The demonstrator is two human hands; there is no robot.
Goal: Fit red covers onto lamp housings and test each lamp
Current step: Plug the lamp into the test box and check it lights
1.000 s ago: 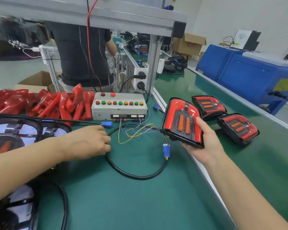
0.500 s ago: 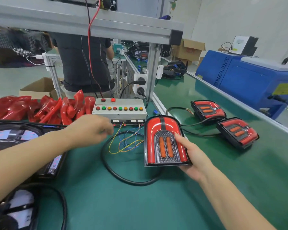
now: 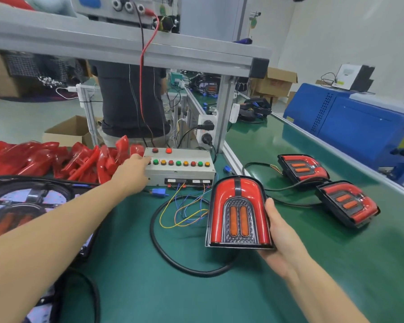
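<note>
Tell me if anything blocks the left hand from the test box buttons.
Nothing visible does. The left hand already rests at the left end of the button box, by its button row.

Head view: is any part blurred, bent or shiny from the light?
Head view: the left hand at the button box is softly blurred; the wide lens bows the overhead beam; glare streaks the held lamp, gripped by the right hand.

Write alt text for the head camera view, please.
A person's right hand holds a red-covered lamp above a green bench while the left hand reaches a button box. Two more lamps lie right.
</note>
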